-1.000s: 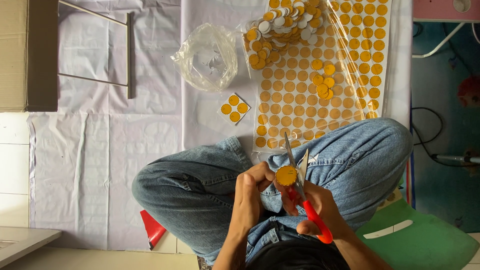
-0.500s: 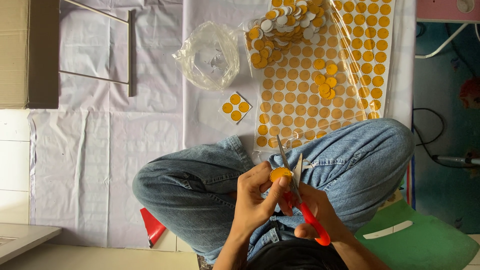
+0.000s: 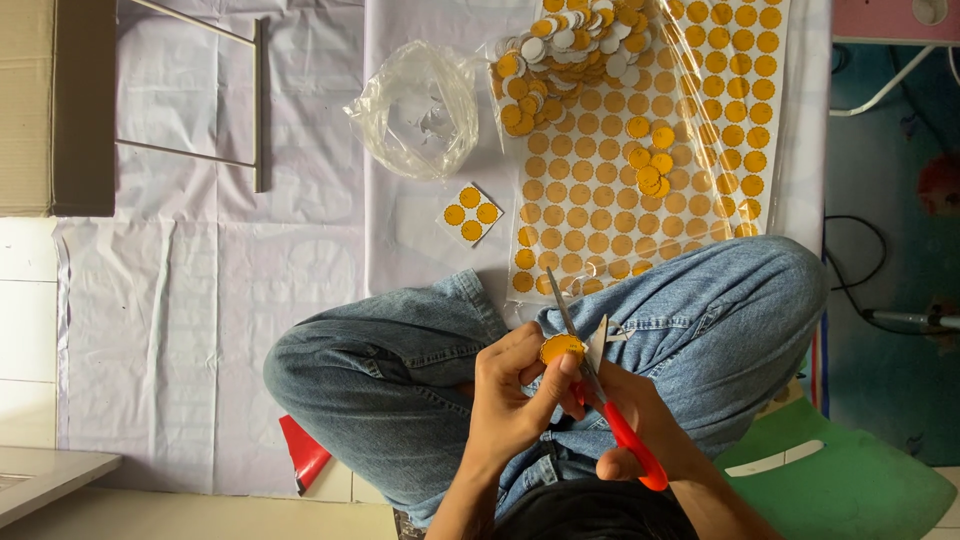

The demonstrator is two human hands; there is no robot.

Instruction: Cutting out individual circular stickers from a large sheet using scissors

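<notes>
Sticker disc (image 3: 561, 348) between left-hand fingers (image 3: 548, 382), within open scissors (image 3: 600, 385) blades.

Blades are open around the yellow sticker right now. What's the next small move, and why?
Probably close the scissors with the right hand: the left hand pinches the round yellow sticker between the open blades, with a white scrap hanging at its edge.

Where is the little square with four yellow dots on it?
In the head view, the small square piece lies on the white sheet, just below the clear plastic bag and left of the big sticker sheet.
</notes>
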